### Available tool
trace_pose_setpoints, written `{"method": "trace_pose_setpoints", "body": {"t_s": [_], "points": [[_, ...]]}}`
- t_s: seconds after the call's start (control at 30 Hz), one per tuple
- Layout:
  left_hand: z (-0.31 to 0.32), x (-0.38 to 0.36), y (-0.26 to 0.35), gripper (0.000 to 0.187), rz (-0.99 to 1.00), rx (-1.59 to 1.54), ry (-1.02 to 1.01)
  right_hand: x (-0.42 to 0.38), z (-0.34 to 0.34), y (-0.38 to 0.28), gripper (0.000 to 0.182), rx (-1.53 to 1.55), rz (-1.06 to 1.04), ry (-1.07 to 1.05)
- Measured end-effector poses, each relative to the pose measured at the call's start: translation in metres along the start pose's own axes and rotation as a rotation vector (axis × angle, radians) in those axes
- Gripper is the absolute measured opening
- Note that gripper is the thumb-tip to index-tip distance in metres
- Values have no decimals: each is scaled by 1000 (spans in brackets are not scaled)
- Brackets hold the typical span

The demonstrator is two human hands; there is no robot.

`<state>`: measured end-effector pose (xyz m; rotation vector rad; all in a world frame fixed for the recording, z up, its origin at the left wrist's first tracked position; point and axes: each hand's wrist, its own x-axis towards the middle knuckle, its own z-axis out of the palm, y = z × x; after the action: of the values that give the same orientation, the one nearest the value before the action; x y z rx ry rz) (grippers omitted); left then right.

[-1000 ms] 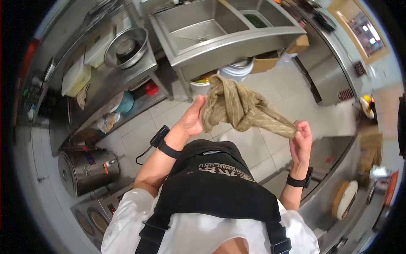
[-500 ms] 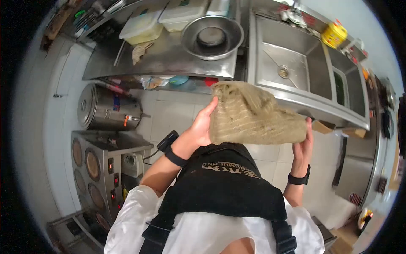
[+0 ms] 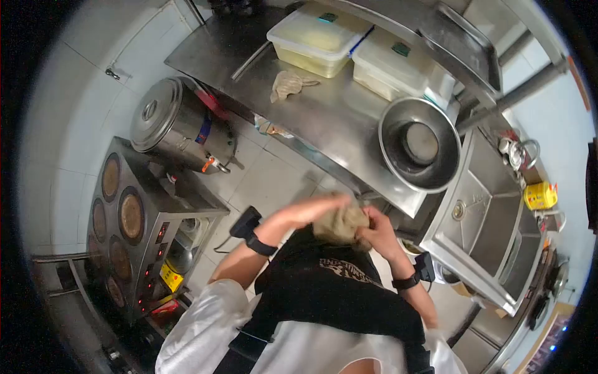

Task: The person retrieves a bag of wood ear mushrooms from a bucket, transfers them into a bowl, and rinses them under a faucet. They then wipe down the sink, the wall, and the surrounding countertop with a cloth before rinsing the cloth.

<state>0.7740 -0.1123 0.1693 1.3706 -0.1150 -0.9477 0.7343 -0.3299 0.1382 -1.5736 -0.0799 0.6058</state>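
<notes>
In front of the black apron bib, close to the chest, an olive-brown ribbed cloth (image 3: 340, 225) was gathered into a tight bundle and was pressed between the two hands. The left hand (image 3: 317, 207) was laid flat along the upper left side of the bundle, fingers stretched out rather than curled, while the right hand (image 3: 374, 228) was closed around its right side, so that the cloth was held by both. A black band was worn on each wrist. Just beyond the hands, a long stainless-steel worktable (image 3: 324, 118) was seen, on which a large round steel bowl (image 3: 419, 144) was set near the right end, with two lidded pale plastic tubs (image 3: 319, 37) placed further back and a crumpled beige rag (image 3: 286, 83) left lying between them and the table's front edge. To the right of the table a deep steel sink basin (image 3: 492, 218) was fitted, and a yellow bottle (image 3: 539, 195) was stood at its far rim. On the floor to the left, a lidded steel urn (image 3: 171, 128) was positioned
</notes>
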Motion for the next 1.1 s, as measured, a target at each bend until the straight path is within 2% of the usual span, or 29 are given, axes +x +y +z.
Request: {"method": "trace_pose_setpoints", "body": {"t_s": [0.07,0.1,0.17,0.2,0.23,0.27,0.3,0.37,0.43,0.5,0.63,0.7,0.77,0.9,0.93,0.97,1.0,1.03,1.07,1.1], "points": [[-75,35,-20,56,179,-198,392,49,7,-35,23,12,-90,131],[-108,30,14,56,122,-37,549,75,1,-42,23,-74,-136,183],[-179,51,32,47,228,78,744,114,-10,-84,28,-113,-49,253],[-219,71,31,43,246,176,861,133,-13,-84,34,-163,-207,340],[-268,98,18,42,413,426,902,150,-17,-85,41,-220,-376,431],[-291,115,21,48,370,683,1042,154,-18,-94,48,-363,-403,456],[-307,135,25,48,413,682,1020,149,-18,-98,57,-504,-424,489],[-324,171,15,47,148,1183,1404,132,-19,-95,53,-519,-376,420],[-351,206,-22,51,237,1256,1233,109,-24,-61,46,-329,-161,333],[-332,195,-21,44,501,948,1013,76,-25,-30,37,-192,-23,382],[-266,171,-70,37,524,1037,1127,-3,-16,37,29,-148,216,636],[-224,151,-79,39,431,989,956,-38,-3,55,24,-147,256,725],[-190,152,-106,42,426,887,738,-62,7,72,25,-101,337,784],[-67,171,-93,42,633,811,520,-83,20,68,21,-45,272,790],[-41,180,-94,44,571,824,442,-88,21,75,21,-188,219,786],[-14,190,-93,46,514,840,365,-93,20,82,21,-151,237,780],[10,197,-94,40,565,834,339,-99,18,83,20,-148,153,761],[30,204,-93,40,614,813,302,-107,15,89,19,-171,174,732],[52,210,-90,34,525,774,180,-116,12,103,19,-155,92,745],[74,216,-91,29,434,741,59,-126,7,110,22,-176,113,741]]}}
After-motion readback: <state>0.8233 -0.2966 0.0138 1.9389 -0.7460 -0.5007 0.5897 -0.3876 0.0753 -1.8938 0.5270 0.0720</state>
